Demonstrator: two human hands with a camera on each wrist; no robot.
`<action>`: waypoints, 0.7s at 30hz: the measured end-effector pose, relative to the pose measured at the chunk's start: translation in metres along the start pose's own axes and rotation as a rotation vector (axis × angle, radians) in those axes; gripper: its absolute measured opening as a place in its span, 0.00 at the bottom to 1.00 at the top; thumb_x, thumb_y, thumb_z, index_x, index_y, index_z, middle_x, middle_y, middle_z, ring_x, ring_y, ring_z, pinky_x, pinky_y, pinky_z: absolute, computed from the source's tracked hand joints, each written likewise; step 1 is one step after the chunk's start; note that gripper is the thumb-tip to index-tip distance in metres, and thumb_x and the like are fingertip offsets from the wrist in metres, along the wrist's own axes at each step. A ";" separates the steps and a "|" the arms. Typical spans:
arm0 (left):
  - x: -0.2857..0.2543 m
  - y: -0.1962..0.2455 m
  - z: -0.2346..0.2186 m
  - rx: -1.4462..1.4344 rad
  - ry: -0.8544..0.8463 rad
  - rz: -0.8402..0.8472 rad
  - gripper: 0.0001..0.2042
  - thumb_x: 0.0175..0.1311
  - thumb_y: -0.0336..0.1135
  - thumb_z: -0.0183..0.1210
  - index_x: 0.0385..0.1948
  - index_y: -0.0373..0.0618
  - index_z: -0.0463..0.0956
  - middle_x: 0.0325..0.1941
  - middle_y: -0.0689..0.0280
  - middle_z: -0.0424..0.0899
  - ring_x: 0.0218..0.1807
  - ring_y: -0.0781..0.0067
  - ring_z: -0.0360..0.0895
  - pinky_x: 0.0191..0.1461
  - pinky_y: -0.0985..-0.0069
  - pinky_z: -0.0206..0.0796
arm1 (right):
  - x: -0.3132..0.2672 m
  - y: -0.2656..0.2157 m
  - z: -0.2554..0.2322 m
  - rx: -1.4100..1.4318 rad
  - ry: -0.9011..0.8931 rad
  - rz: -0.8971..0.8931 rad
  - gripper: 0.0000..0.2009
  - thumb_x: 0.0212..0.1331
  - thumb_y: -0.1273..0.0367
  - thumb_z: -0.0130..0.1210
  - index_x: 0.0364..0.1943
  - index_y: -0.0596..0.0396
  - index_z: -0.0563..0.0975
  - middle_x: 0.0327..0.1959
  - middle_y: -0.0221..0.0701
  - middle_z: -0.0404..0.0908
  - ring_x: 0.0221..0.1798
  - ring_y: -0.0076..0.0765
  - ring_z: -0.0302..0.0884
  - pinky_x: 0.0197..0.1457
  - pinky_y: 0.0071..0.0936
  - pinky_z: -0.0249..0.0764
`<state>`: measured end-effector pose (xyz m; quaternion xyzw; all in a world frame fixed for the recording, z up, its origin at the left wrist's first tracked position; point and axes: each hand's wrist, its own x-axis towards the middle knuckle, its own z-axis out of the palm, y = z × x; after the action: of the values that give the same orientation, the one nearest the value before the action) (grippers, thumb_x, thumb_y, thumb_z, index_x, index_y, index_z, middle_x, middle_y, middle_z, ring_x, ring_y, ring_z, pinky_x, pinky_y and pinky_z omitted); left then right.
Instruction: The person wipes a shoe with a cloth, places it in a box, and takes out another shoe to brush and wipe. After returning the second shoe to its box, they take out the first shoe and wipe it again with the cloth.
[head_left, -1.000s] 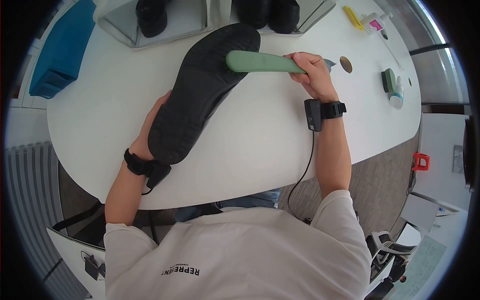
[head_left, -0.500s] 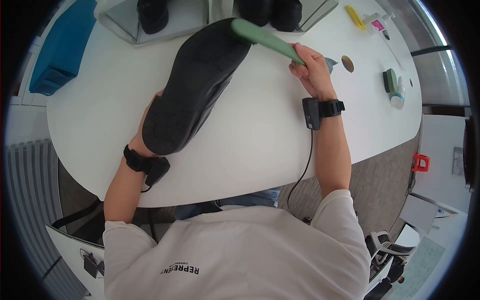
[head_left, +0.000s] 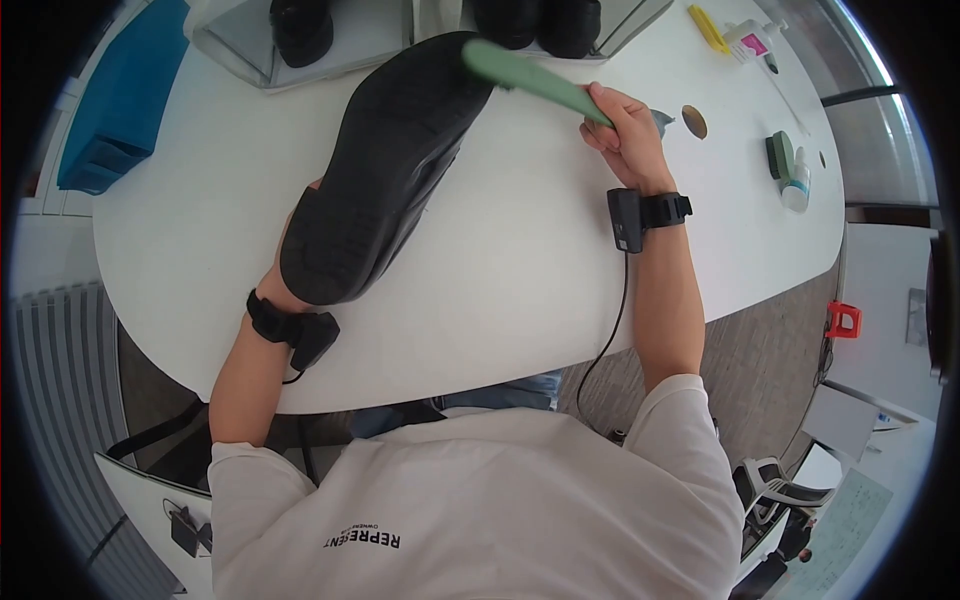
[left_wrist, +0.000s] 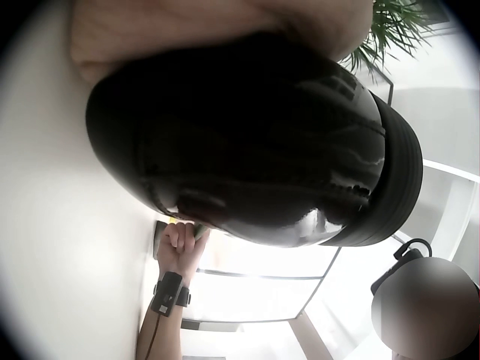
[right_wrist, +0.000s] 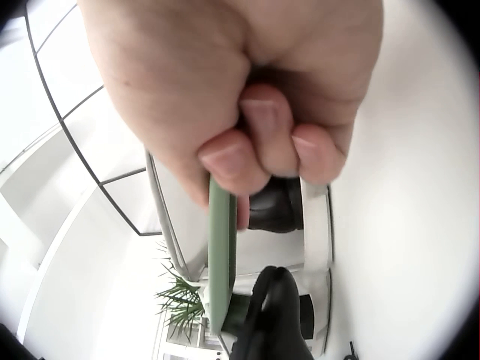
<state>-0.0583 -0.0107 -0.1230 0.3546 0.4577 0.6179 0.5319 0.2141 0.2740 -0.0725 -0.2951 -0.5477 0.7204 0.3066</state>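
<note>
1. clamped left grip [left_wrist: 217, 26] on black shoe [head_left: 385, 165], sole-up above counter [head_left: 520, 290].
2. clamped right grip [head_left: 627, 137] round green brush [head_left: 535, 80], angled over toe [head_left: 430, 65].
3. judged shoe stiff-soled, slick-sided; favoured heel [head_left: 325, 255] for steady hold.

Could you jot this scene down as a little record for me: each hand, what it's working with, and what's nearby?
Left hand: supports a black shoe; fingers hidden
Right hand: grips a green brush
Shoe position: sole turned upward
Brush position: head at the sole's toe end
Surface: white table
Person's right: second brush, small bottle beside it
Far side: more black shoes
</note>
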 end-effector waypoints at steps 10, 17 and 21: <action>0.000 0.007 0.011 0.346 0.045 0.142 0.19 0.71 0.26 0.45 0.62 0.40 0.62 0.59 0.65 0.73 0.57 0.78 0.73 0.62 0.79 0.67 | 0.006 -0.003 -0.006 0.012 -0.038 -0.006 0.15 0.68 0.64 0.50 0.43 0.64 0.79 0.12 0.17 0.56 0.17 0.16 0.48 0.24 0.18 0.49; 0.001 0.007 0.012 0.133 0.025 0.066 0.20 0.69 0.24 0.47 0.62 0.40 0.61 0.60 0.64 0.72 0.57 0.77 0.73 0.62 0.79 0.66 | 0.005 -0.002 -0.010 0.003 -0.003 -0.020 0.15 0.68 0.64 0.51 0.43 0.64 0.79 0.12 0.16 0.56 0.16 0.16 0.47 0.24 0.19 0.50; -0.002 0.002 0.007 -0.013 -0.036 0.084 0.21 0.69 0.25 0.49 0.63 0.39 0.60 0.62 0.63 0.71 0.59 0.76 0.71 0.64 0.78 0.65 | 0.006 0.002 -0.011 0.029 0.023 0.013 0.15 0.68 0.64 0.51 0.44 0.64 0.78 0.12 0.16 0.55 0.17 0.16 0.47 0.24 0.19 0.50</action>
<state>-0.0519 -0.0112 -0.1183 0.3812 0.4288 0.6362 0.5158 0.2185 0.2849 -0.0773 -0.3022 -0.5318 0.7268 0.3125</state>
